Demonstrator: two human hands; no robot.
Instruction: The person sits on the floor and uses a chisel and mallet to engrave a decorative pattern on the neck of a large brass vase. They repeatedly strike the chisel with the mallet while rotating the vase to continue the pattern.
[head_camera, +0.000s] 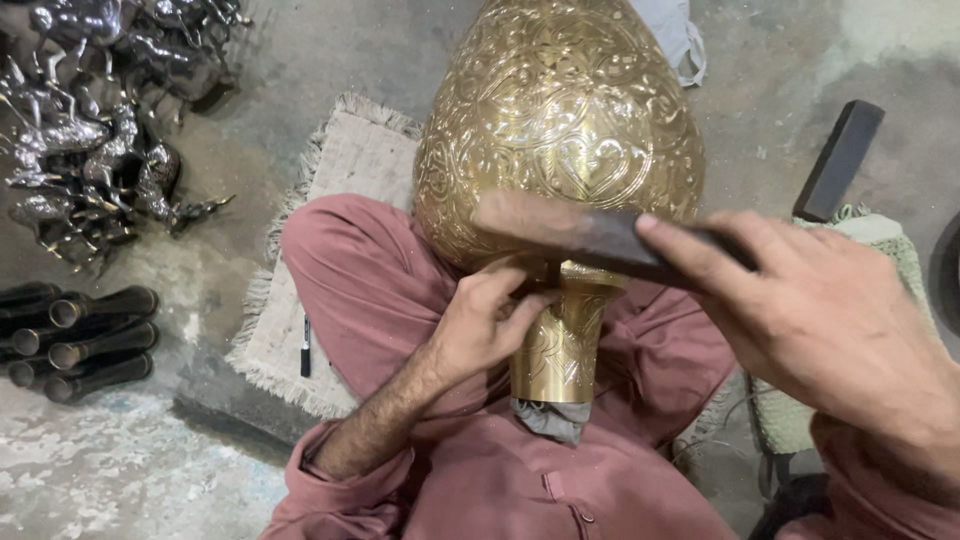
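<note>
the engraved brass vase (560, 150) lies across the person's lap, its neck toward the body, where the left hand (490, 325) pinches a thin chisel (549, 272) against the neck and the right hand (810, 310) closes its grip around a dark wooden mallet (575, 232) just above the chisel.
</note>
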